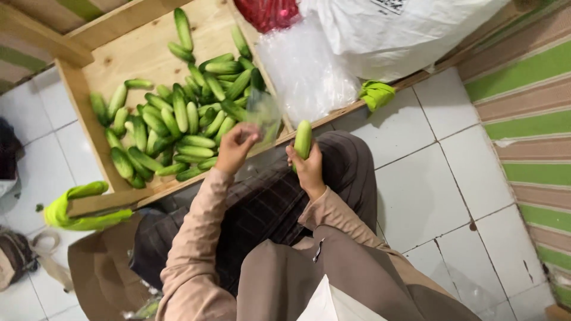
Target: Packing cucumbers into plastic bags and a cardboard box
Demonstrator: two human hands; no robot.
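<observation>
Near the frame's centre the right hand (309,169) is closed round a pale green cucumber (303,138), its long axis nearly upright in the picture, its free end pointing toward the top edge. Just left of it, the left hand (235,147) pinches a clear plastic bag (263,116) (thin, almost see-through) hanging over the near edge of the wooden tray (128,53). A cucumber pile (178,122) fills the tray's middle; bare wood shows at upper left. White floor tiles (416,190) lie open at right.
</observation>
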